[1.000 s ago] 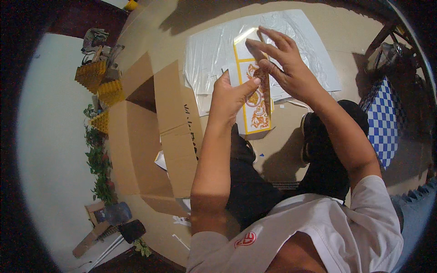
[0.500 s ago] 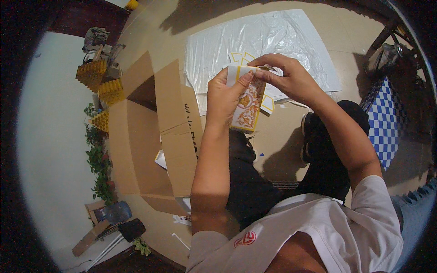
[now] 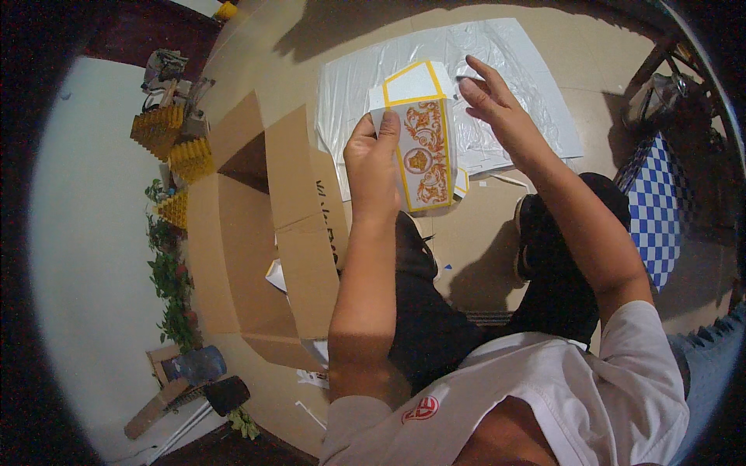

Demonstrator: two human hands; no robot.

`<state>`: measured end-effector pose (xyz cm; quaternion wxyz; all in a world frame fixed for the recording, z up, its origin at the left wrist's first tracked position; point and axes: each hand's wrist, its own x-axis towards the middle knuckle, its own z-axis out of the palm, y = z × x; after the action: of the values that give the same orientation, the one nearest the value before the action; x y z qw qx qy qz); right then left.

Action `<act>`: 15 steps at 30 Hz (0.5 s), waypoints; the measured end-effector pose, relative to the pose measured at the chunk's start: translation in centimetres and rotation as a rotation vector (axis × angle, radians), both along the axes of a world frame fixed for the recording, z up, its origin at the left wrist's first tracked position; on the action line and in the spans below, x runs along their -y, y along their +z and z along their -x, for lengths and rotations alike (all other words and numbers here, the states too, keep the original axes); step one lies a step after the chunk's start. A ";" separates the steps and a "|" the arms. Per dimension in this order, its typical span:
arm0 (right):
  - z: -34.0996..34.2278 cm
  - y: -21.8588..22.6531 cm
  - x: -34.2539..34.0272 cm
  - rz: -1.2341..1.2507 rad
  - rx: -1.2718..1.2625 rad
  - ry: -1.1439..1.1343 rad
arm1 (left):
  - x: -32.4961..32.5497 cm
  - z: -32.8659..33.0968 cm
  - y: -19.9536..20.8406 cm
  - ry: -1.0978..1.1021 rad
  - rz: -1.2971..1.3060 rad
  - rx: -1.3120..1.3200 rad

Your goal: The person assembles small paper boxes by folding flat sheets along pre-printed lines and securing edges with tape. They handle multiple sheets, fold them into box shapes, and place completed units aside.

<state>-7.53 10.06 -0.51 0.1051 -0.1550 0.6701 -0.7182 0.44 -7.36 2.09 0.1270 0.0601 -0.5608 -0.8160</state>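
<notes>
My left hand [image 3: 374,159] grips the left side of a small paper box [image 3: 423,159], thumb pressed on its front. The box is white with yellow edges and an orange ornamental print. At its far end a white flap with a yellow border stands open, with smaller side flaps beside it. Just right of the box, my right hand [image 3: 496,109] is off it, fingers apart and holding nothing. Beneath the hands lies a stack of white sheets under clear plastic [image 3: 521,85]. Part of another yellow-edged white piece [image 3: 461,185] shows behind the box.
A large open cardboard carton [image 3: 307,225] stands to my left, a white piece inside it. Farther left are yellow stacked pieces [image 3: 190,159] and a leafy plant [image 3: 172,287]. A blue-and-white checkered object [image 3: 654,210] stands at the right. My shoes are close below the hands.
The box's end flap now stands open, where the end was folded before. My right hand has let go and moved up and right, its fingers spreading.
</notes>
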 end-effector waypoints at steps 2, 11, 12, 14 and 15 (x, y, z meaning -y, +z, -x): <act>-0.4 0.2 0.1 0.103 0.140 0.056 | 0.3 -0.1 -0.3 -0.031 -0.052 -0.003; 0.0 -0.3 0.2 0.021 0.162 -0.001 | -0.3 -0.1 0.1 -0.032 -0.144 0.046; 0.1 -0.6 0.3 -0.059 0.116 -0.069 | -0.2 -0.1 0.0 -0.015 -0.128 0.041; 0.4 -1.2 0.1 -0.102 -0.035 -0.091 | -0.1 0.3 -0.5 0.011 -0.104 0.030; 0.5 -1.4 0.1 -0.123 -0.111 -0.101 | -0.1 0.6 -0.5 0.052 -0.143 0.029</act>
<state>-8.05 10.01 -1.90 0.0407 -0.1536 0.7248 -0.6703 -0.17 -7.27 1.60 0.1354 0.0953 -0.5010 -0.8494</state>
